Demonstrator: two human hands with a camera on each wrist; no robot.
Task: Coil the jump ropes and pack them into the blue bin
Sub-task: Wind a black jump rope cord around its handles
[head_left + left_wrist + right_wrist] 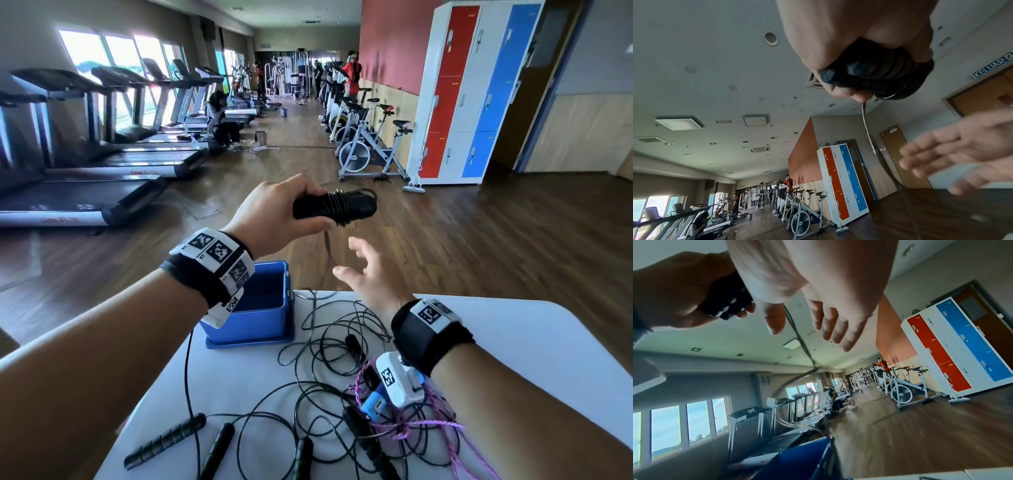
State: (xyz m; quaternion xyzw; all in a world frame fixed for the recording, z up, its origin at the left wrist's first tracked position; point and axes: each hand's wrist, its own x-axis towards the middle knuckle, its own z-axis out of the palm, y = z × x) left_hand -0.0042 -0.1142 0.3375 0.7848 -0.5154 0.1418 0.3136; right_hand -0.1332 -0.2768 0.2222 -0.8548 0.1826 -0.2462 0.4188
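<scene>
A white table [513, 342] stands on a dark wooden floor [479, 240]. A row of treadmills [102, 192] runs along the windows [102, 54] on the left side of the room. Opposite, several exercise bikes [370, 150] stand beside a locker cabinet [472, 92] with red, white and blue doors. An exit sign [991, 67] reading "KELUAR" hangs above a wooden door.

Handles [322, 207] in my left hand [274, 212]: matt black, probably rubber. Cord [339, 205] wound round them glossy. Blue bin [255, 329] smooth plastic. Table [513, 329] matt white.
</scene>
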